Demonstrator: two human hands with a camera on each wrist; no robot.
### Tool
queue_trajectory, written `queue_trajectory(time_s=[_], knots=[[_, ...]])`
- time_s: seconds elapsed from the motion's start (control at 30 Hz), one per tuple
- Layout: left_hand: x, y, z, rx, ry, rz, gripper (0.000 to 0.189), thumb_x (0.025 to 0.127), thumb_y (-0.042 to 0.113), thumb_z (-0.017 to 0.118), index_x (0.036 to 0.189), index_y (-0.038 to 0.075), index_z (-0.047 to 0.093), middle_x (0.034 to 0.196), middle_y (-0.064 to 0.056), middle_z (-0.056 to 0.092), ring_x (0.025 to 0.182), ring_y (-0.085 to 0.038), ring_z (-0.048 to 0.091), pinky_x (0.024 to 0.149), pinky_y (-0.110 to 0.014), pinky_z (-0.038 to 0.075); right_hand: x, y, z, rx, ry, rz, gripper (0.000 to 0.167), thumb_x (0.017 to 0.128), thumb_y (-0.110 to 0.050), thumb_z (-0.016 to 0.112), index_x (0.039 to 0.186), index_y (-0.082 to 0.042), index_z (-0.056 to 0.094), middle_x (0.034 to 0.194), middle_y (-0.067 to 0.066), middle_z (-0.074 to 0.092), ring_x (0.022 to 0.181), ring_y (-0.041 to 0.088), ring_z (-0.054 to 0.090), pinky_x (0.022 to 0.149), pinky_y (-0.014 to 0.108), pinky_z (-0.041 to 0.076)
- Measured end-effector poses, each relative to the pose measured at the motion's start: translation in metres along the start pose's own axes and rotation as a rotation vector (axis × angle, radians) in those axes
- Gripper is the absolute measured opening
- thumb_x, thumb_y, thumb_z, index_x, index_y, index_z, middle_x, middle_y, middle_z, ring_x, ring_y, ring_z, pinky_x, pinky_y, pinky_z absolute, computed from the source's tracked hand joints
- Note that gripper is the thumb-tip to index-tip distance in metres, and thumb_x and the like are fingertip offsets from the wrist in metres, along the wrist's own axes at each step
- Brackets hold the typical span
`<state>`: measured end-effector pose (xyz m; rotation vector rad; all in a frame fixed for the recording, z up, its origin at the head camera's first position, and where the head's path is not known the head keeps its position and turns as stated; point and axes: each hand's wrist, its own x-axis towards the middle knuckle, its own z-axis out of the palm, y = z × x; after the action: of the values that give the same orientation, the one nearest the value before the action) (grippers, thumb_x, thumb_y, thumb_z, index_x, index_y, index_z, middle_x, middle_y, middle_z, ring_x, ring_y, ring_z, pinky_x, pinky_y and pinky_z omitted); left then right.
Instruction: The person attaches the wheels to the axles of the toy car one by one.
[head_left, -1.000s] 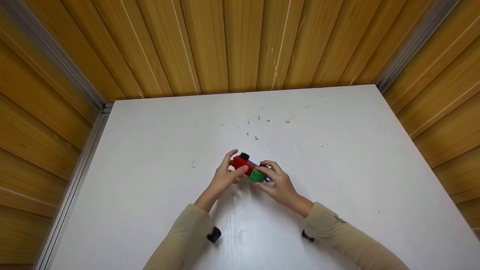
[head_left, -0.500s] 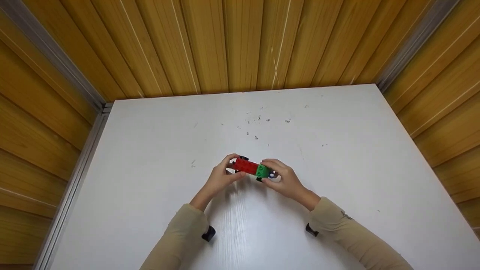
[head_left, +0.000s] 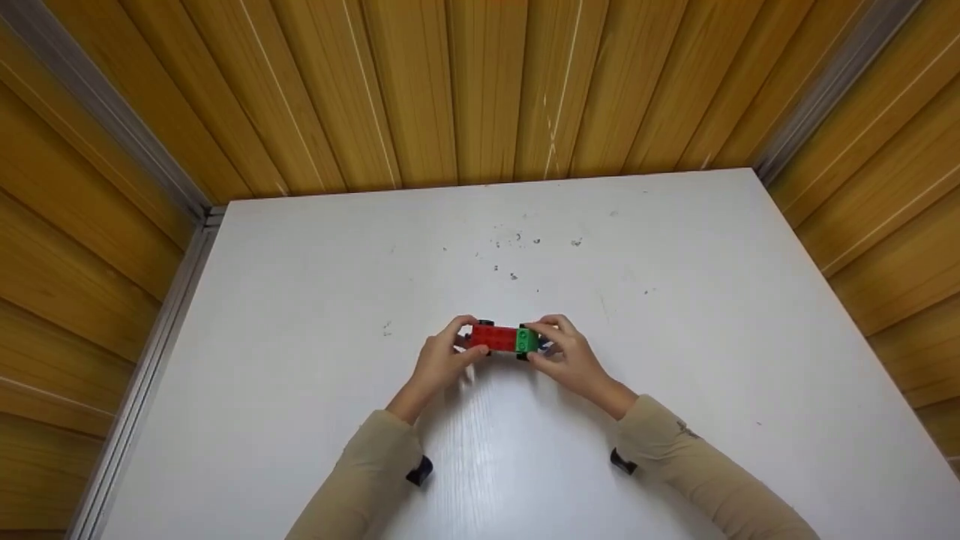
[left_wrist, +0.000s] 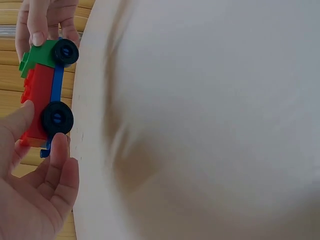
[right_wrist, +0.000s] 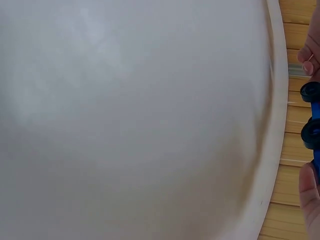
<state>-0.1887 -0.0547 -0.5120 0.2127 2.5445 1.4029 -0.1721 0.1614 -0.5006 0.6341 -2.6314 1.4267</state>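
A small toy car [head_left: 493,337] of building bricks is held between both hands over the middle of the white table. Its red brick [left_wrist: 42,97] and green brick [left_wrist: 44,54] sit on a blue wheeled base [left_wrist: 57,84] with black wheels [left_wrist: 58,118]. My left hand [head_left: 439,362] grips the red end between thumb and fingers. At the green end, my right hand [head_left: 576,361] pinches the car from both sides. The right wrist view catches only the wheels and part of the blue base [right_wrist: 316,111] at its edge, and the studs are out of sight there.
The white table [head_left: 300,300] has several dark marks [head_left: 514,277] on its far half. Wood-patterned walls [head_left: 487,90] rise behind it and at both sides. Dark wrist devices [head_left: 420,471] show below both sleeves.
The toy car has turned from a slant with its side showing to nearly level left to right, studs facing up. Both hands turned with it and kept their hold.
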Motion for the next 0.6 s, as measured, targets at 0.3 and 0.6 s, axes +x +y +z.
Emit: queue_trajectory(time_s=[0.3,0.6], knots=[[0.013,0.0,0.008,0.046,0.102,-0.067,0.043,0.078,0.027,0.064,0.118,0.024,0.05,0.09,-0.005,0.066,0.064,-0.013,0.057,0.057,-0.024,0.043,0.013,0.037,0.009,-0.159,-0.002,-0.03,0.037,0.079,-0.009,0.063,0.115,-0.006,0.056,0.102,0.01,0.051,0.089,0.021,0.054,0.076,0.033,0.049],[0.034,0.006,0.012,0.138,0.116,-0.083,0.047,0.077,0.024,0.066,0.121,0.021,0.049,0.083,-0.004,0.066,0.054,-0.012,0.056,0.052,-0.023,0.042,0.034,0.049,0.004,-0.341,0.022,-0.036,0.038,0.076,-0.007,0.059,0.114,-0.003,0.056,0.102,0.01,0.057,0.092,0.022,0.052,0.08,0.036,0.046]])
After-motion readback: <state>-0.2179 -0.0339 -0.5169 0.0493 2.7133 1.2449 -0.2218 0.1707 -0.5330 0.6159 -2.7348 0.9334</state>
